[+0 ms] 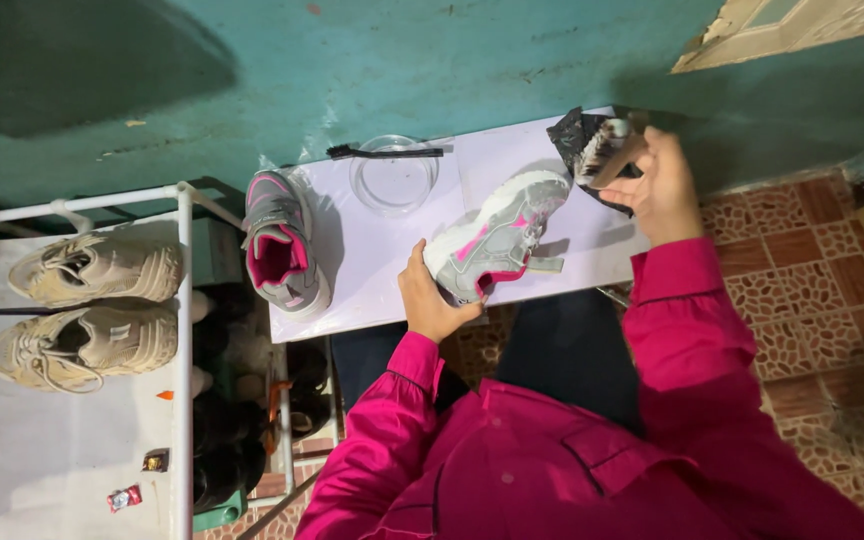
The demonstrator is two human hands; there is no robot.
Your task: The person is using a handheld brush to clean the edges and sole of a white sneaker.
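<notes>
My left hand [430, 298] grips the heel of a grey and pink sneaker [497, 236], holding it tilted on its side over the white table [382, 262]. My right hand [660, 186] is raised at the table's right end and holds a wooden shoe brush [607, 147] with its bristles above a black cloth [572, 133]. The matching grey and pink sneaker [283, 245] stands upright on the table's left end.
A clear glass bowl [393, 176] and a thin black brush [384, 152] lie near the teal wall. A white shoe rack [72, 300] on the left carries two beige sneakers [87, 305]. Dark shoes sit below it. Patterned red floor tiles [812, 290] lie to the right.
</notes>
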